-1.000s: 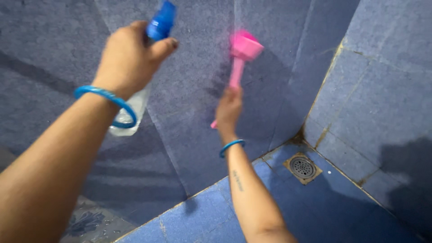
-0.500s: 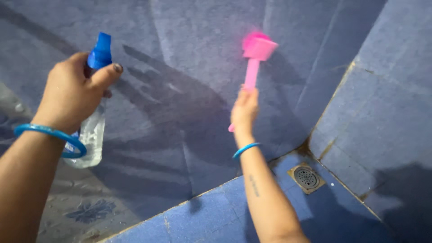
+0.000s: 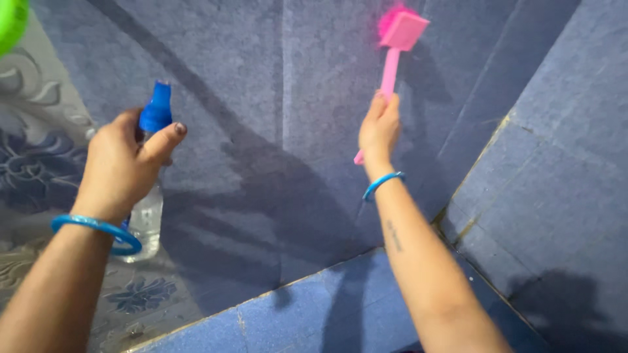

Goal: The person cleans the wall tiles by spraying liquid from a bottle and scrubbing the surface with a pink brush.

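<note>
My left hand [image 3: 124,163] grips a clear spray bottle [image 3: 145,216] with a blue nozzle top [image 3: 157,108], held upright in front of the blue tiled wall [image 3: 288,98]. My right hand [image 3: 379,127] holds the handle of a pink scrub brush [image 3: 399,36]. The brush head is pressed against the wall high up, near the corner. Both wrists wear blue bangles.
A second blue tiled wall [image 3: 562,150] meets the first at a corner on the right. A blue tiled floor [image 3: 314,307] lies below. Patterned grey tiles [image 3: 39,150] cover the left side. A green object [image 3: 12,23] shows at the top left corner.
The view has shifted left, so the floor drain has left the frame. The brush has stayed high on the wall. My left hand with the bottle has dropped lower in view.
</note>
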